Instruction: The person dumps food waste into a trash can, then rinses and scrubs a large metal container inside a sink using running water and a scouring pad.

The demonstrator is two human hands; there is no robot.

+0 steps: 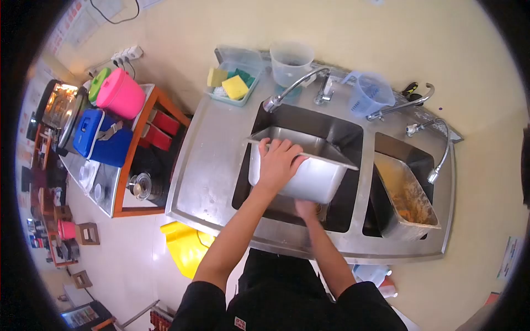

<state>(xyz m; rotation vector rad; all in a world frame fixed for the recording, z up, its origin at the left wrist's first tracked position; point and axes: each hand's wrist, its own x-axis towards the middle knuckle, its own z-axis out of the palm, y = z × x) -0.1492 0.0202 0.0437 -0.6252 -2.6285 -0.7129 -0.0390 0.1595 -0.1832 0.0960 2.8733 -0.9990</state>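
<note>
A deep steel pan (312, 177) is tilted over the left sink basin (353, 212), its inside turned toward the wall. My left hand (277, 161) grips the pan's near rim, with the fingers curled over the edge. Below the pan, my right hand (307, 208) reaches to its underside; its fingers are mostly hidden there. A curved faucet (298, 85) arches above the pan's far left side. In the right basin a second steel pan (407, 201) leans at a slant, with brownish residue inside it.
Behind the left basin are an open container (225, 98) with a yellow sponge (236, 87) and a clear bucket (291, 63). A blue measuring jug (371, 94) and a flexible faucet (444, 146) are further right. A pink bucket (121, 94) and blue cooler (102, 138) sit left.
</note>
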